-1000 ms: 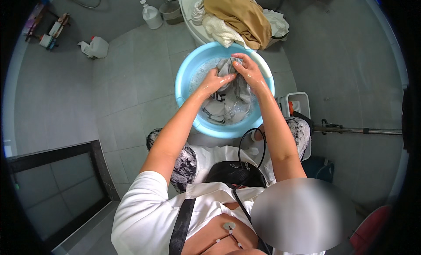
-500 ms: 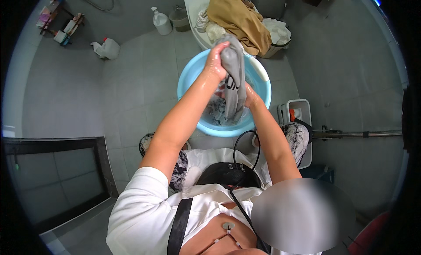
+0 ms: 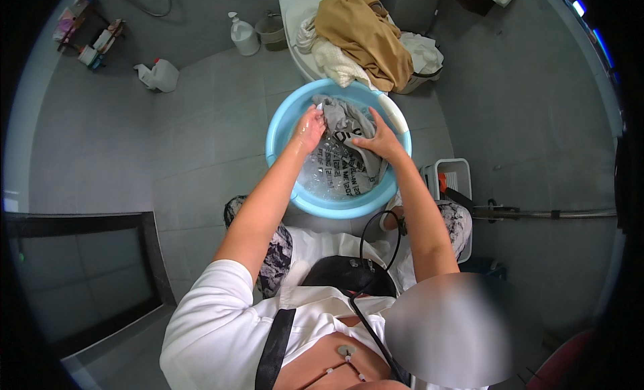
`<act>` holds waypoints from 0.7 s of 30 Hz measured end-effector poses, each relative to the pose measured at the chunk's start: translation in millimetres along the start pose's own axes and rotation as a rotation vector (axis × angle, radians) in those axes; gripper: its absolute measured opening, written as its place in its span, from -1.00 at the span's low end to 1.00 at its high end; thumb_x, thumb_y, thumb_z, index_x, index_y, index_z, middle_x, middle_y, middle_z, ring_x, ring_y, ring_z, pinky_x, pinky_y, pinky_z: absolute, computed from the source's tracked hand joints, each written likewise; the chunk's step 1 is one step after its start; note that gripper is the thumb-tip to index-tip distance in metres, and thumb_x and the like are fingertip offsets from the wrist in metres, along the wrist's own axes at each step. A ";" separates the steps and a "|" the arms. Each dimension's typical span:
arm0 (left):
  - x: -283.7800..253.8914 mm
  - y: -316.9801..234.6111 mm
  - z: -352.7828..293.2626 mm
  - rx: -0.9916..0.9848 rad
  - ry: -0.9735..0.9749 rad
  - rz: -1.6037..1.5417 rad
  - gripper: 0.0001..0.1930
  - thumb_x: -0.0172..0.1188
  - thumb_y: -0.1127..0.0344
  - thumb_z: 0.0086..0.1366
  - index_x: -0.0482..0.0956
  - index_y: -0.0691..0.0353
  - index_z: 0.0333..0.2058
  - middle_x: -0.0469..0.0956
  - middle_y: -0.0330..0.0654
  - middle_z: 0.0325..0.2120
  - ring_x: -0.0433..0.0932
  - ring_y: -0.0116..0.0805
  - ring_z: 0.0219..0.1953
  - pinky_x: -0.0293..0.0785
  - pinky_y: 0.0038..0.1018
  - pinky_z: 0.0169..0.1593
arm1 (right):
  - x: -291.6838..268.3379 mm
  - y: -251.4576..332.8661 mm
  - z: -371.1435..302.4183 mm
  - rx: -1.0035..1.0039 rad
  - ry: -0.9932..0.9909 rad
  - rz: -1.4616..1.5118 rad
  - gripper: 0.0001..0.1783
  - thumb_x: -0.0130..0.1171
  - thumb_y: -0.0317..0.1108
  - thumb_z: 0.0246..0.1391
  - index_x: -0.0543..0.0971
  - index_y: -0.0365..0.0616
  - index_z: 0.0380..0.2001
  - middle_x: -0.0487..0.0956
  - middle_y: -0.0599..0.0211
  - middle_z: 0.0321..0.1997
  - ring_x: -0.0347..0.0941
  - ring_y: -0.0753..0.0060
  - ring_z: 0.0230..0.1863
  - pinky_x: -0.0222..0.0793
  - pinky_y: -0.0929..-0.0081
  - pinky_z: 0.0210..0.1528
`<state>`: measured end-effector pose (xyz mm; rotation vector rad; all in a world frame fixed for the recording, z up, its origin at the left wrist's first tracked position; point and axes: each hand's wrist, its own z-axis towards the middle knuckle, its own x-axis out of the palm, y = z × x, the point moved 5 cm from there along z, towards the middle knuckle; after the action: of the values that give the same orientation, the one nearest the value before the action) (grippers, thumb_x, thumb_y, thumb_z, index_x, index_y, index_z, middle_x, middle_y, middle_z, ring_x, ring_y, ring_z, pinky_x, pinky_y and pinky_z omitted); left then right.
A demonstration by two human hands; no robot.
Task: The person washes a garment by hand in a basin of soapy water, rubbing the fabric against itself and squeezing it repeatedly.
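A wet grey garment (image 3: 347, 115) with black lettering lies spread in a light blue basin (image 3: 282, 125), partly in sudsy water (image 3: 314, 182). My left hand (image 3: 309, 130) is at its left edge, with bent fingers closed on the cloth beside a small white piece. On the right side of the garment rests my right hand (image 3: 382, 140). Its thumb reaches left over the cloth and its forefinger points away, the two wide apart. The right hand's other fingers are mostly hidden. Both hands are wet and low inside the basin.
Behind the basin, a tan cloth (image 3: 365, 38) and a cream knit (image 3: 335, 61) are heaped on the toilet (image 3: 290, 18). A white pump bottle (image 3: 244, 36) and a white jug (image 3: 159, 75) stand on the tiles. To the right is a white-rimmed container (image 3: 451, 163), near a metal pole (image 3: 530, 214).
The grey garment, held up bunched above the basin before, is now down in the water and spread out. My left hand has come down and nearer; my right hand now lies over the cloth.
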<state>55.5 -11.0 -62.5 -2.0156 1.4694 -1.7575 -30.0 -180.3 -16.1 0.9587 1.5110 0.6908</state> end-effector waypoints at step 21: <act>-23.8 53.0 -32.2 -0.126 -0.135 1.777 -0.32 0.02 0.31 -0.07 0.03 0.32 0.08 0.30 0.16 -0.09 0.32 0.01 -0.05 0.22 -0.33 0.03 | 69.2 -64.1 22.8 0.328 0.094 -0.418 -0.61 -0.04 -0.22 -0.20 0.51 -0.32 -0.35 0.46 -0.11 -0.25 0.40 0.05 -0.16 0.27 0.31 -0.09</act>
<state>1.7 -6.9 -101.3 -0.1900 2.0667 -0.6392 -20.1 -153.9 -108.9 0.8173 1.8729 0.1920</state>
